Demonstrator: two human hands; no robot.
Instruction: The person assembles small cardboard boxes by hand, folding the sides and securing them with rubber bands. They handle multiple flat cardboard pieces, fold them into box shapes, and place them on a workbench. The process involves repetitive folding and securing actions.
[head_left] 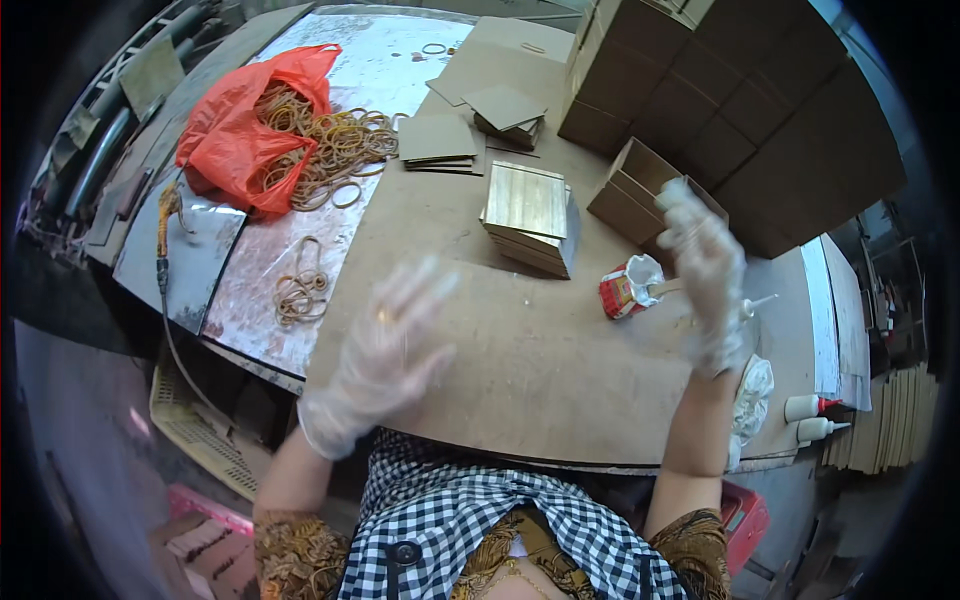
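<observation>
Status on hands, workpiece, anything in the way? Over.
Left hand open, nothing visibly held. Right hand by the open box, contact unclear. Panel stack between hands, farther out. Red-and-white container close beside right hand.

Thin, translucent plastic gloves [708, 262] crinkle over hands [385, 340]; the tabletop [480, 380] smooth and matt, the wooden panel [525, 190] grained, the plastic bag [225, 125] glossy, the looped bands [355, 135] apparently rubber

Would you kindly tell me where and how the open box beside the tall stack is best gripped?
I'd pinch the open box by its near wall, right hand coming from above: its top looks open, leaving that rim free, whereas the box stack seems to crowd the far side.
</observation>
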